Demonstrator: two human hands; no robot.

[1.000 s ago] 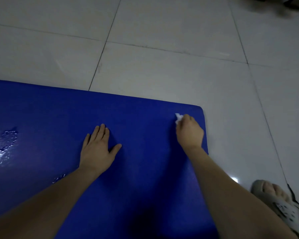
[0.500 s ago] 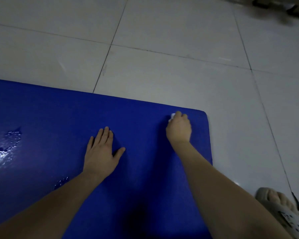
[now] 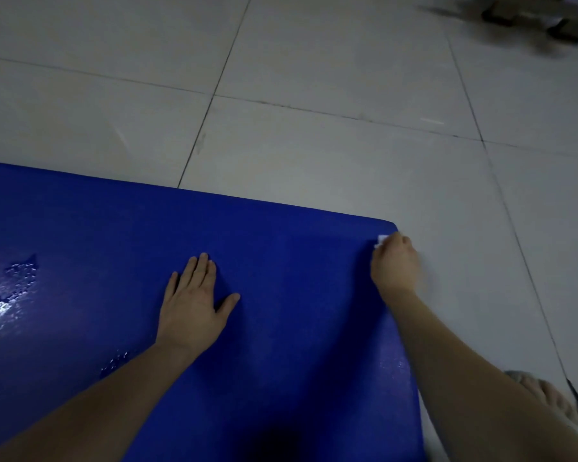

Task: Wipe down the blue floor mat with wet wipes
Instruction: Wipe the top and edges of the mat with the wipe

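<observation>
Mat [image 3: 297, 261] fills the lower left of the frame, flat on the tiled floor [image 3: 314, 145], with its far corner right of centre. Your left hand [image 3: 191, 305] is spread flat on it mid-frame, probably pinning it so it doesn't skate while you scrub. Your right hand [image 3: 396, 265] is curled round a bunched wet wipe [image 3: 381, 240] at that corner. Only a white scrap peeks out, so I'm guessing at the grip. Wet sheen [image 3: 10, 288] at the left edge looks like ground already wiped.
</observation>
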